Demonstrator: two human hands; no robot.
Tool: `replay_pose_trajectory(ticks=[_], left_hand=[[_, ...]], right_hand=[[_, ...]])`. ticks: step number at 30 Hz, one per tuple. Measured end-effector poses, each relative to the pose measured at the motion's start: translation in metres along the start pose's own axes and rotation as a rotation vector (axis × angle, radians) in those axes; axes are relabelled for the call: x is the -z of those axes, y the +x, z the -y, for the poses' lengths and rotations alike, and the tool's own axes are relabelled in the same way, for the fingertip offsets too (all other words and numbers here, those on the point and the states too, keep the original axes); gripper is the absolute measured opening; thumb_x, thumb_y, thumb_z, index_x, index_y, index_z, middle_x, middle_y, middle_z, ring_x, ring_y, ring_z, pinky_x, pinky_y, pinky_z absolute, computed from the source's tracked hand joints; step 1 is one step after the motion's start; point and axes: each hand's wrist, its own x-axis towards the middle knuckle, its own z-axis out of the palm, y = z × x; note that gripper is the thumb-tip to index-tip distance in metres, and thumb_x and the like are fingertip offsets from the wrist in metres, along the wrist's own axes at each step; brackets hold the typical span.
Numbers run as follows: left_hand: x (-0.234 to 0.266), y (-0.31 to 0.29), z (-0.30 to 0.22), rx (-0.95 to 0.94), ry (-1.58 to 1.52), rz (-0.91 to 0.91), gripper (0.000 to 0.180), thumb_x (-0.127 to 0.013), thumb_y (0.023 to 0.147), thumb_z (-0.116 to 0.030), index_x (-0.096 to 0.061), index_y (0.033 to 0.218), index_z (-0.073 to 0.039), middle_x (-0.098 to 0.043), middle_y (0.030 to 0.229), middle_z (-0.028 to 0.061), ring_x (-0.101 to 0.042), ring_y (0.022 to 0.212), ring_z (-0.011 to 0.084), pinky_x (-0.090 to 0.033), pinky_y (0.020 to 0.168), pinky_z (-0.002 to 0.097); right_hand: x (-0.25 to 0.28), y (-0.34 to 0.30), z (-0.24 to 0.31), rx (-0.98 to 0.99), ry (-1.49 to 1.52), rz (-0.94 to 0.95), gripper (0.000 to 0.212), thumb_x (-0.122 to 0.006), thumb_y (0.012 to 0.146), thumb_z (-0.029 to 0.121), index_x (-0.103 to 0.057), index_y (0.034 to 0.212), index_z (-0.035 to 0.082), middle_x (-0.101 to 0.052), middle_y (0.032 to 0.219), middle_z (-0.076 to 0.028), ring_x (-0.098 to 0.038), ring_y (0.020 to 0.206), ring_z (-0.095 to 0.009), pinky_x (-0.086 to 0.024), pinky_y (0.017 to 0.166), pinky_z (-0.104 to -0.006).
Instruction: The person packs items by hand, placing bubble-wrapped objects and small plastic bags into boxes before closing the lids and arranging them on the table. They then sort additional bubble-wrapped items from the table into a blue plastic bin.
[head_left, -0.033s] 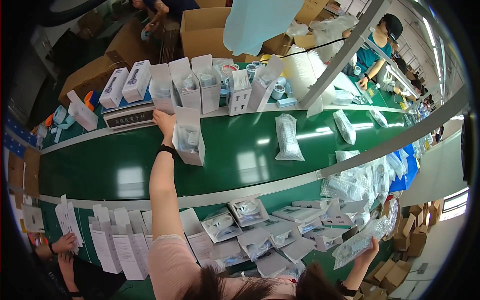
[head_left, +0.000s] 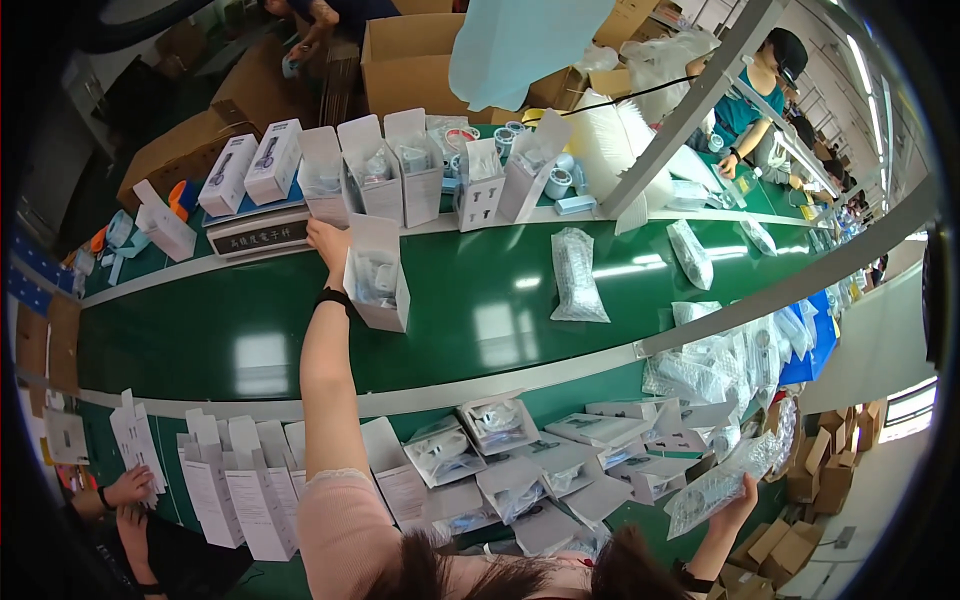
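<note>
right hand (head_left: 737, 506) closed on bubble-wrap packet (head_left: 706, 494); left hand (head_left: 329, 246) beside open white box (head_left: 384, 306), cannot tell grip

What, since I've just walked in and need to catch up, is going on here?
A person's left hand reaches across the green belt to the base of an open white box by a scale; its grip is unclear. The right hand holds a bubble-wrap pouch. A second open box stands on the belt, with three bubble-wrapped packages farther right. More open boxes lie nearer the person.
</note>
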Motion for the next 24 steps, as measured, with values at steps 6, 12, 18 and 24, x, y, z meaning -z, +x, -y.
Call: replay_pose_trajectory(ticks=[6, 12, 18, 24], left_hand=[[-0.016, 0.006, 0.012, 0.095, -0.099, 0.038, 0.075, -0.071, 0.059, -0.019, -0.027, 0.113, 0.009, -0.039, 0.108, 0.0241, -0.036, 0.104, 0.0407, -0.032, 0.088, 0.0416], [-0.022, 0.012, 0.02, 0.049, -0.138, 0.191, 0.066, -0.067, 0.065, -0.023, -0.032, 0.111, 0.01, -0.041, 0.107, 0.0233, -0.041, 0.1, 0.0402, -0.036, 0.086, 0.042], [0.053, 0.093, 0.17, 0.339, -0.505, 0.661, 0.045, -0.062, 0.068, -0.023, -0.05, 0.105, 0.0, -0.054, 0.092, 0.0156, -0.052, 0.086, 0.0342, -0.043, 0.075, 0.0439], [0.112, 0.069, 0.019, 0.613, -0.376, 0.656, 0.033, -0.06, 0.07, -0.016, -0.054, 0.102, -0.011, -0.055, 0.083, 0.0044, -0.054, 0.071, 0.0166, -0.044, 0.054, 0.0321]], right_hand=[[-0.016, 0.003, -0.007, -0.003, -0.059, 0.041, 0.04, -0.054, 0.072, 0.022, -0.048, 0.106, 0.003, -0.057, 0.095, -0.01, -0.055, 0.083, -0.024, -0.044, 0.075, -0.0344], [-0.016, 0.0, -0.006, 0.0, -0.06, 0.021, 0.042, -0.054, 0.071, 0.022, -0.047, 0.107, 0.002, -0.057, 0.095, -0.01, -0.055, 0.083, -0.024, -0.044, 0.075, -0.0346], [-0.008, 0.033, -0.003, -0.095, 0.005, 0.178, 0.043, -0.053, 0.071, 0.021, -0.046, 0.108, 0.002, -0.057, 0.095, -0.011, -0.055, 0.083, -0.025, -0.044, 0.076, -0.035], [0.017, 0.018, 0.001, -0.027, 0.069, 0.137, 0.047, -0.054, 0.07, 0.021, -0.044, 0.112, 0.002, -0.056, 0.096, -0.011, -0.054, 0.084, -0.026, -0.045, 0.072, -0.0345]])
